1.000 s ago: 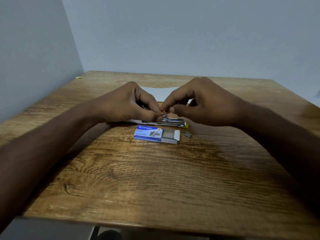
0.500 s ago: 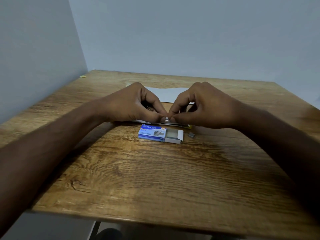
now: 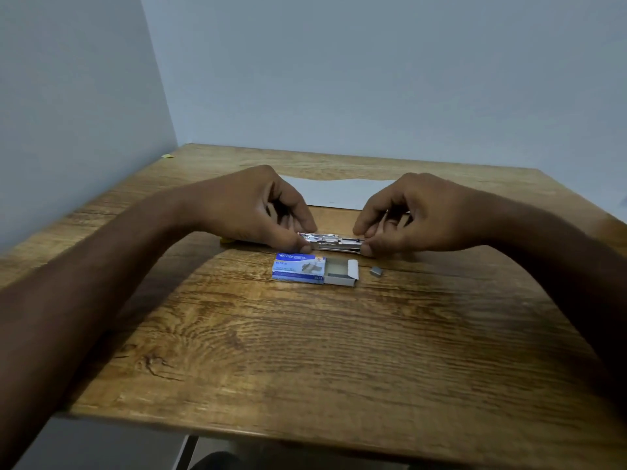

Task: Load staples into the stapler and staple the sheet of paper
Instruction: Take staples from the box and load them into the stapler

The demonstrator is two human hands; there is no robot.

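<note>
The stapler [image 3: 334, 242] lies flat and opened out on the wooden table [image 3: 305, 351], its metal staple channel facing up. My left hand [image 3: 251, 208] pinches its left end, where a bit of yellow body shows. My right hand [image 3: 410, 215] pinches its right end with thumb and fingers. In front of it lies the blue staple box [image 3: 298, 268], its white inner tray [image 3: 341, 273] slid out to the right. A small loose block of staples [image 3: 376, 271] rests right of the tray. Behind my hands lies the white sheet of paper [image 3: 339, 193].
Grey walls close the table's left and back sides. A tiny yellow scrap [image 3: 167, 156] sits at the far left corner. The table's front edge is near me, with dark floor below.
My hands, which met over the middle of the stapler, have moved apart to its two ends, uncovering the metal channel. The camera has tilted a little.
</note>
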